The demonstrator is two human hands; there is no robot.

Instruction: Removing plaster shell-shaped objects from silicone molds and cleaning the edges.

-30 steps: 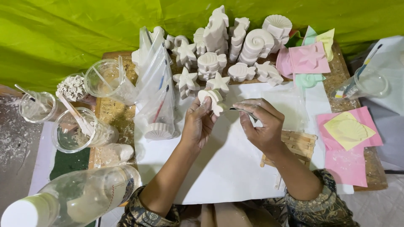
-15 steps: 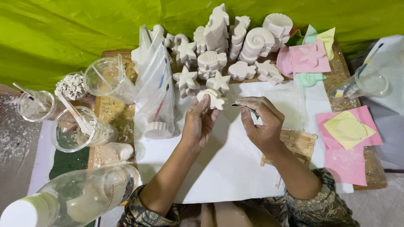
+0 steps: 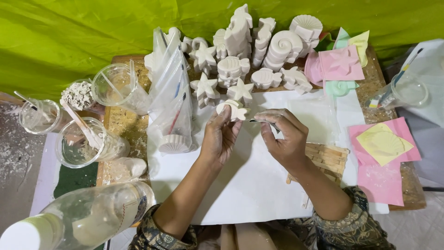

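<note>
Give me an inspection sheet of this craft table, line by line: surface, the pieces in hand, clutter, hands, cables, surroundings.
Surface: white paper sheet over a wooden table, dusted with white powder.
Job's things: small white fish-shaped cast and a thin metal tool.
Clutter: rows of white plaster casts, clear plastic cups, plastic bags, pink and yellow moulds, a clear bottle.
Hands: left hand pinches the cast; right hand holds the tool, its tip close to the cast.
Cables: nothing seen.
Surroundings: green sheet behind; grey floor at left.
</note>
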